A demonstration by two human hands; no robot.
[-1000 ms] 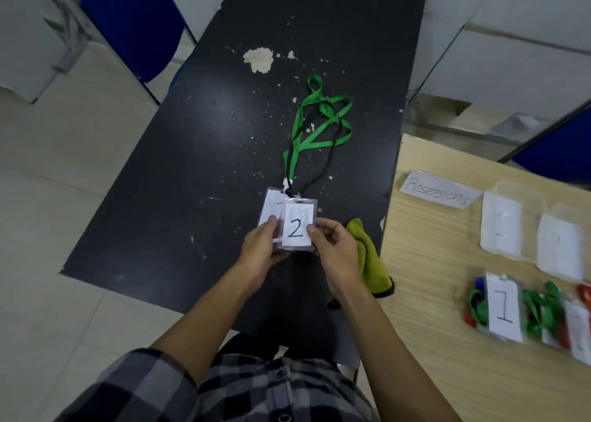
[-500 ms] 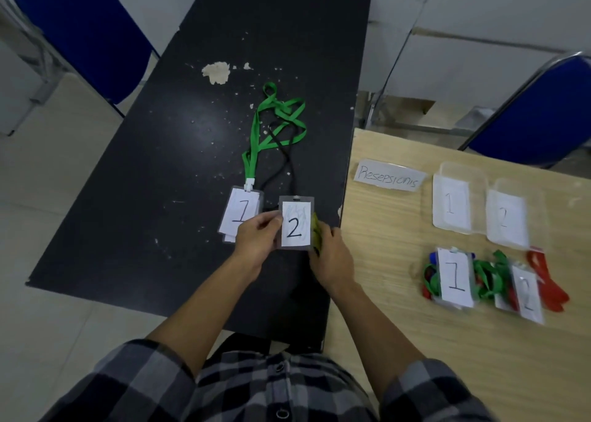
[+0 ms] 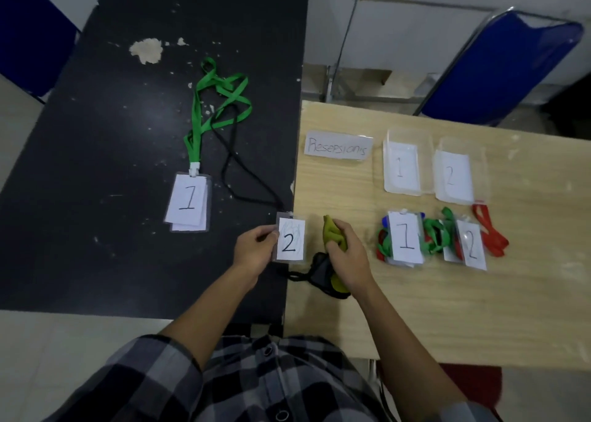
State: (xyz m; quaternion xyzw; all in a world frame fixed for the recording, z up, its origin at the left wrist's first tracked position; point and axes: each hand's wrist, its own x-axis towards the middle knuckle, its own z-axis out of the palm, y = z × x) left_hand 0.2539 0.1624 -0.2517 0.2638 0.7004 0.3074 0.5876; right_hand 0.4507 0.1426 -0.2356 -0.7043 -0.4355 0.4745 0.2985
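Left hand [image 3: 256, 245]: thumb and fingers pinch the left edge of the badge marked 2 [image 3: 289, 240]; fingers curled.
Badge marked 2: upright to the camera, over the seam where the black table [image 3: 112, 133] meets the wooden table [image 3: 415, 309]. Cannot tell whether it is lifted or lying flat.
Black cord [image 3: 230, 165]: clipped to the badge's top edge, trails up across the black table and passes under the green lanyard [image 3: 217, 101].
Right hand [image 3: 347, 255]: closed round a yellow-green cloth [image 3: 332, 232], on the wooden table just right of the badge; one end of the cloth sticks up past the fingers.
Dark bundle [image 3: 319, 274]: beneath the right wrist, touching the cloth; too dark to identify.
Badge marked 1 [image 3: 188, 202]: flat on the black table, left of the held badge and apart from it, green lanyard attached at the top.
Wooden table, far side: paper label [image 3: 337, 148], then two clear trays numbered 1 [image 3: 403, 165] and 2 [image 3: 454, 175], side by side.
Wooden table, near row: pile of badges showing 1 [image 3: 404, 240], pile showing 2 [image 3: 470, 245], tangled green and red lanyards between and beside them.
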